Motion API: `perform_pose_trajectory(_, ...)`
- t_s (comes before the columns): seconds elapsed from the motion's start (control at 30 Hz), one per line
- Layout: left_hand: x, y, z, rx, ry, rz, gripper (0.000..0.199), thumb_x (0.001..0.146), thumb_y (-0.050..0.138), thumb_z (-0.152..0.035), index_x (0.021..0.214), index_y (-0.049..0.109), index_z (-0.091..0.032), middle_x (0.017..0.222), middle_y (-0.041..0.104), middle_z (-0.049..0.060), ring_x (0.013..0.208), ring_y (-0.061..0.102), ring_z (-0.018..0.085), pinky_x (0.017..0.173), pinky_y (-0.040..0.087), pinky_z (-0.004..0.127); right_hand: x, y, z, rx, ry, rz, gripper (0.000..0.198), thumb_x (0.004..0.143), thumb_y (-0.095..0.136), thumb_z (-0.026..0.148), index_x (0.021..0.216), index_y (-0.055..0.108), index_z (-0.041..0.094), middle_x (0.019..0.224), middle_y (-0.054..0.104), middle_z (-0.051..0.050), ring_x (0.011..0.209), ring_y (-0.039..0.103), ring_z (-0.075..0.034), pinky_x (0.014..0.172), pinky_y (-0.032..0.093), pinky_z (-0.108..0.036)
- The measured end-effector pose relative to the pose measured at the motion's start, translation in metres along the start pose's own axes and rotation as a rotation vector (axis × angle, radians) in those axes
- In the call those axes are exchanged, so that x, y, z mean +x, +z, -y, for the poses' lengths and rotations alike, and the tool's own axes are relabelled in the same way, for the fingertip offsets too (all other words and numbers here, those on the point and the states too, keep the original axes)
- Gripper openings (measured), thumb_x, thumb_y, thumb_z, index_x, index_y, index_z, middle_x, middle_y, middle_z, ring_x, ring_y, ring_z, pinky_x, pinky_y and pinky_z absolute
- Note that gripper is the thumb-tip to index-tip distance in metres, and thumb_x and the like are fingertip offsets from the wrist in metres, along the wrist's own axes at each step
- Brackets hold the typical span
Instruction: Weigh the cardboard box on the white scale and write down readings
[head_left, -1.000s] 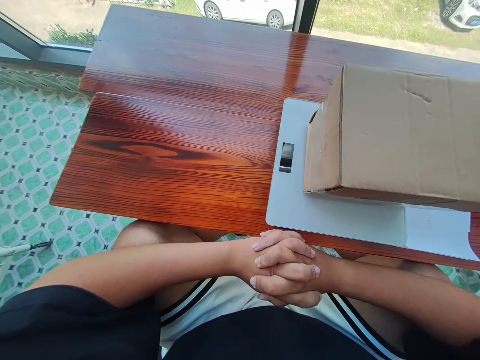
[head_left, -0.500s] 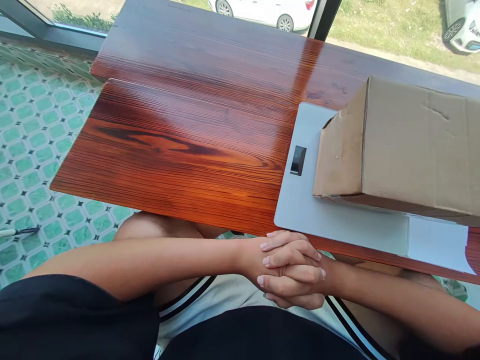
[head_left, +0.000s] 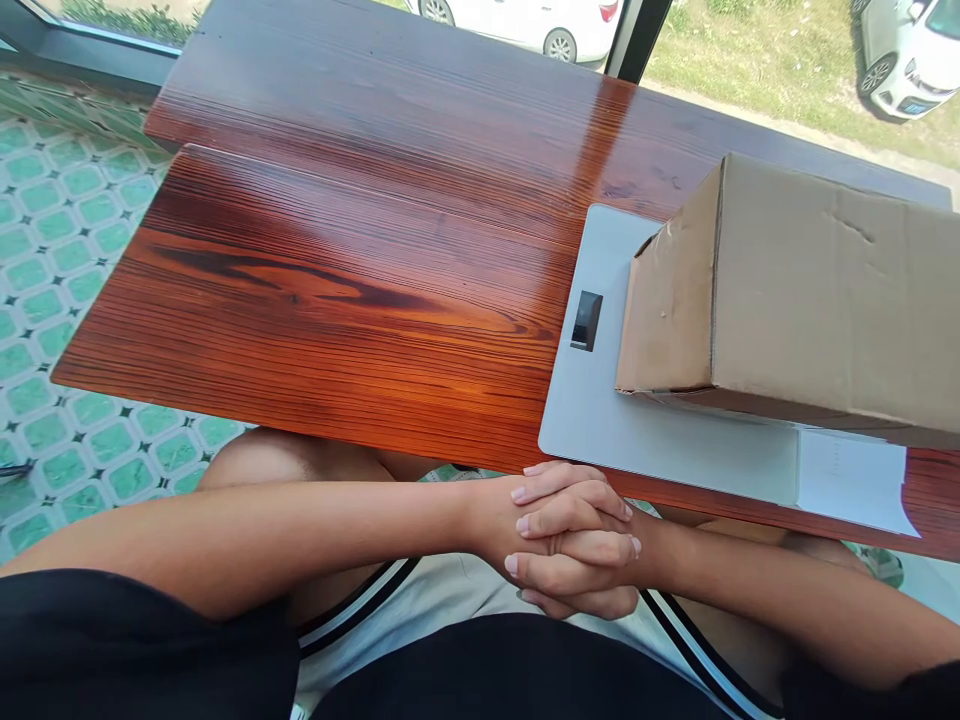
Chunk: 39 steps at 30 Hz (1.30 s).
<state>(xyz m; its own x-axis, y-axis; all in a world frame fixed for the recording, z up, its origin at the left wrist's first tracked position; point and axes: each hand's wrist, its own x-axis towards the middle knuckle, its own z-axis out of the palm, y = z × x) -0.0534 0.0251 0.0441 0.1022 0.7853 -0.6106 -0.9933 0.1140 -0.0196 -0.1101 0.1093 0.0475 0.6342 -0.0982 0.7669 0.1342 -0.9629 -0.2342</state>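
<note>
Resting on the scale [head_left: 585, 405], the box [head_left: 817, 290] looks already placed, its bulk covering much of the plate but leaving the display [head_left: 586, 320] uncovered. That part seems done; what may be left is harder to judge, since the display looks dark and no figure can be read, and neither hand is at work. The left hand [head_left: 501, 520] and right hand [head_left: 585, 575] are clasped, fingers laced together, and appear to hold nothing but each other. They sit over the lap at the near edge of the table [head_left: 322, 350], just short of the scale's near left corner. From them the box lies farther in and to the right, apart from both, with paper [head_left: 855, 480] showing beside the scale
</note>
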Motion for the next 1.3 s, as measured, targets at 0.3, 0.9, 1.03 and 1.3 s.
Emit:
perform_pose_trajectory(0.3,-0.005,0.005,-0.011,-0.033,-0.127,-0.027,0.030,0.098,0.060,-0.044,0.075,0.076,-0.036,0.048,0.038,-0.012,0.029,-0.002,0.001,0.037,0.039,0.019,0.001,0.001,-0.002,-0.051,-0.054,-0.024,0.029,0.090,0.067,0.030,0.118,0.059,0.029,0.101,0.069,-0.011,0.105,0.072,-0.039,0.087,0.061,-0.057)
perform_pose_trajectory(0.9,-0.010,0.017,-0.003,0.238,0.181,-0.205,0.023,0.088,0.072,-0.044,0.072,0.069,-0.029,0.046,0.030,-0.011,0.034,-0.002,0.001,0.027,0.017,0.017,0.001,0.009,-0.004,-0.003,-0.006,-0.133,0.023,0.087,0.071,0.032,0.109,0.063,0.029,0.097,0.066,-0.008,0.096,0.075,-0.035,0.085,0.062,-0.054)
perform_pose_trajectory(1.03,-0.021,0.010,0.002,0.321,0.317,-0.252,0.016,0.080,0.077,-0.045,0.079,0.072,-0.030,0.051,0.042,-0.006,0.032,0.024,0.005,0.027,0.021,0.016,0.000,0.011,-0.006,0.027,-0.031,-0.167,0.024,0.087,0.070,0.032,0.110,0.063,0.029,0.096,0.067,-0.010,0.093,0.075,-0.035,0.082,0.063,-0.053)
perform_pose_trajectory(1.3,-0.015,0.026,0.014,0.278,0.418,-0.285,0.024,0.079,0.078,-0.048,0.070,0.068,-0.027,0.049,0.032,-0.007,0.032,0.027,0.006,0.025,0.020,0.016,0.002,0.012,-0.003,0.041,-0.048,-0.193,0.024,0.089,0.067,0.030,0.112,0.065,0.030,0.095,0.070,-0.009,0.094,0.073,-0.034,0.081,0.063,-0.051)
